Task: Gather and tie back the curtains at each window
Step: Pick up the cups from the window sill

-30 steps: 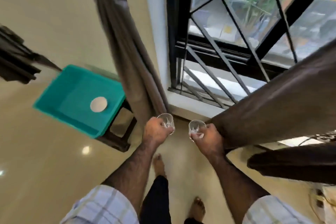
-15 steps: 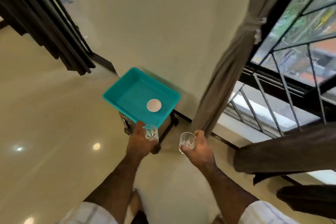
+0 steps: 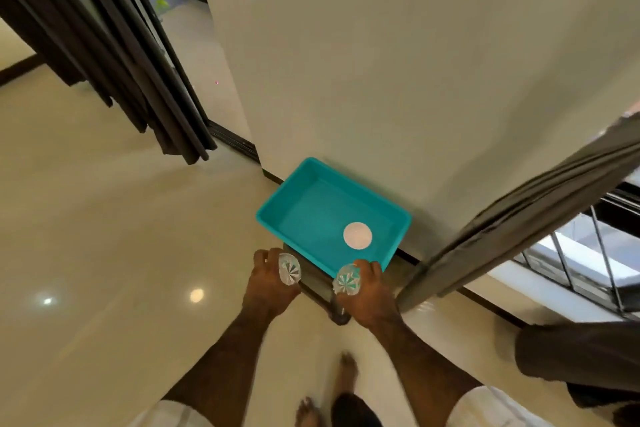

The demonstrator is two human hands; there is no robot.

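My left hand (image 3: 268,284) grips a small cut-glass tumbler (image 3: 289,268), and my right hand (image 3: 369,291) grips a second glass tumbler (image 3: 347,280). Both glasses hover just in front of a teal plastic tray (image 3: 301,191) that rests on a dark stand. A grey-brown curtain (image 3: 519,222) hangs gathered beside the barred window (image 3: 588,260) at the right. A dark brown curtain (image 3: 114,55) hangs at the doorway on the upper left. More dark curtain fabric (image 3: 581,354) shows at the lower right.
A white round disc (image 3: 357,235) lies inside the teal tray. The tray stands against a cream wall (image 3: 415,62). Glossy beige floor (image 3: 104,253) stretches to the left. My bare feet (image 3: 346,367) are below, near the stand.
The view has swung left, away from the window toward the teal tray. Both hands, still holding the glasses, have come close to the tray's near edge.
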